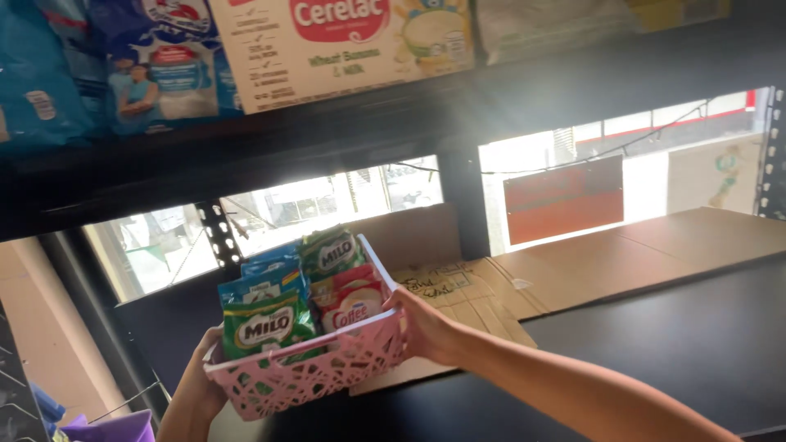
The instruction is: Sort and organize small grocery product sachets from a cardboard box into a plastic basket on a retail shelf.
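Dark shop shelving fills the view, with bright windows behind it and boxed and bagged goods (336,41) stacked on the upper shelf (491,90). You are holding a pink basket (315,372) just above the lower shelf (655,336), near its left end and still clear of it. Your left hand (205,368) wraps the basket's left end, fingers closed on the rim. Inside stand packets (299,295), green, blue and red, upright and packed close. Your right hand (426,327) is clamped on the right rim, thumb over the edge. This looks like the carrying step, with the basket about to be set down; that would call for a level, steady lowering so that the packets stay upright. Flattened cardboard (524,278) lies just beside the basket on the right, lining the shelf, and its loose edge could catch the basket's bottom. A shelf post (217,237) stands close behind.
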